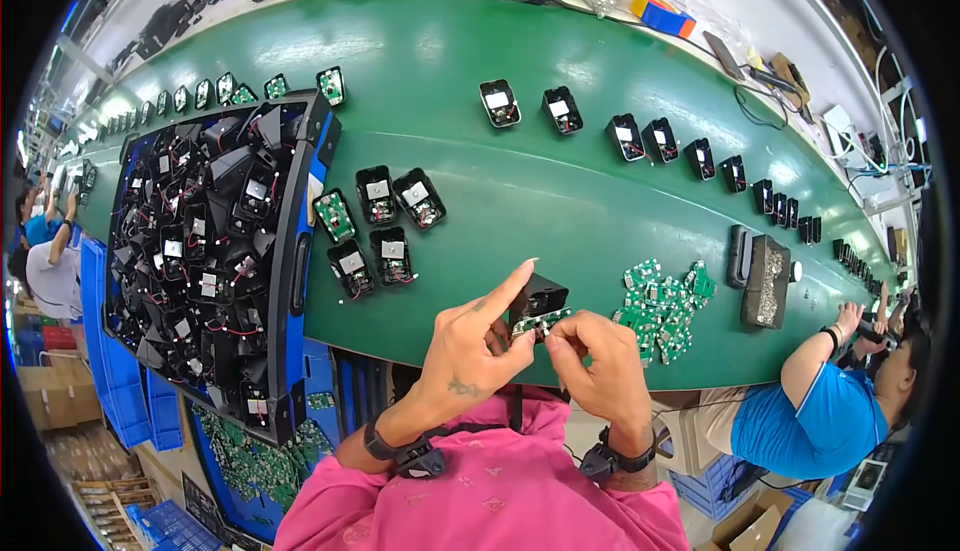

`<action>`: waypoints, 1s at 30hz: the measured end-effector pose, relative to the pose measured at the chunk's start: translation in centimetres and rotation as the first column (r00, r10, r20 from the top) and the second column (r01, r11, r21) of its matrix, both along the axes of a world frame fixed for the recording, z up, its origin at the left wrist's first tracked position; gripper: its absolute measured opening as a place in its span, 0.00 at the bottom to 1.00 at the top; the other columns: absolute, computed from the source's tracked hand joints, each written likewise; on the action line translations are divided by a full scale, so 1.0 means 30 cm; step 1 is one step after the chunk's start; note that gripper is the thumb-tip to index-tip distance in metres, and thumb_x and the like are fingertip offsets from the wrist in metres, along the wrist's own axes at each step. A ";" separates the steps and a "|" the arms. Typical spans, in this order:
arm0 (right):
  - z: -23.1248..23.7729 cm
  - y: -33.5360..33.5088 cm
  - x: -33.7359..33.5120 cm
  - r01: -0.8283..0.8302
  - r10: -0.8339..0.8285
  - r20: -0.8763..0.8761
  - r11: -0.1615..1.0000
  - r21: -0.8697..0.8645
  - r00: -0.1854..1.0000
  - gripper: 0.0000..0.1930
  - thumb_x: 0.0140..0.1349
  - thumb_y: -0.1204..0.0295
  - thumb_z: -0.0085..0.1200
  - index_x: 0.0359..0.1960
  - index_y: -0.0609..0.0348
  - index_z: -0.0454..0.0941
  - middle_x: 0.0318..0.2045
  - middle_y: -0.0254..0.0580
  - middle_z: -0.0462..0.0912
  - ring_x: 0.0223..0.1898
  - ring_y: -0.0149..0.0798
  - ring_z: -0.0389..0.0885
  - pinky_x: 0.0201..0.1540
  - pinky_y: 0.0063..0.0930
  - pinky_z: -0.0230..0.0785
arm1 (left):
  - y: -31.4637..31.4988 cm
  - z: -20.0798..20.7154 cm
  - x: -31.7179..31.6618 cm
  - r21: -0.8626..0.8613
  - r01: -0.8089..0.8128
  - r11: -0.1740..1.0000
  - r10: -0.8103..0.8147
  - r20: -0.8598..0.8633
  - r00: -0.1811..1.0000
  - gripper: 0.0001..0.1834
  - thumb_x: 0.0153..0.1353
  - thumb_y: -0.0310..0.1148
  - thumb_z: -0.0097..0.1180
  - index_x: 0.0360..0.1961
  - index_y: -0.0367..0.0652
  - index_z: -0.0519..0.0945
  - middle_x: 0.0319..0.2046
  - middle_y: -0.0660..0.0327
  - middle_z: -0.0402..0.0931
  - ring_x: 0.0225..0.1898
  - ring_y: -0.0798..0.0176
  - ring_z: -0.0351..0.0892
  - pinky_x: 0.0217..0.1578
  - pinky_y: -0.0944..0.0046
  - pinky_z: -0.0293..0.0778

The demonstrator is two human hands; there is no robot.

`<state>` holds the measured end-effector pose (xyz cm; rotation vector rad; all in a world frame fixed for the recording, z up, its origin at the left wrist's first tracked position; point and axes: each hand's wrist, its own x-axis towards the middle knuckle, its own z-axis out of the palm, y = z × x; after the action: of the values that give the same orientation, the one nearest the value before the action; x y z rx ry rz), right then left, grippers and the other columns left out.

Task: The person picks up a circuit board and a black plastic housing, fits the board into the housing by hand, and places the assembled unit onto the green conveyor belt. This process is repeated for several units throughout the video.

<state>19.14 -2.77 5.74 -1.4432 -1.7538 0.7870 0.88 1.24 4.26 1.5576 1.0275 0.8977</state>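
Observation:
Close to the bench's front edge, my left hand [462,346] grips a small black plastic housing [538,296], index finger stretched along its far side. A green circuit board [540,324] lies at the housing's near side, between my two hands. My right hand [608,363] is closed in a pinch at the board's right end; whether it also holds a wire is hidden. To the right lies a loose pile of green circuit boards [660,306]. Left of my hands stand several black housings [393,256] with white parts inside, and one housing with a green board [335,215].
A large crate [298,296] heaped with black housings stands at the left. Rows of housings [622,138] line the green bench [440,51]. A metal-filled block [765,283] sits at right. A co-worker in blue [815,416] sits at right; others work far left.

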 end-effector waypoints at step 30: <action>-0.030 0.008 -0.006 0.016 -0.012 0.115 0.999 -0.033 0.993 0.04 0.57 0.78 0.59 0.29 0.66 0.79 0.19 0.47 0.78 0.20 0.40 0.78 0.24 0.30 0.68 | -0.011 -0.035 0.018 0.214 0.132 0.968 -0.059 -0.314 0.948 0.37 0.52 0.24 0.60 0.67 0.41 0.68 0.35 0.51 0.80 0.27 0.55 0.81 0.29 0.58 0.78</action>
<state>18.95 -2.51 4.84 -1.5487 -1.8219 0.7428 1.42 0.91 3.22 1.9741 1.0791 0.7426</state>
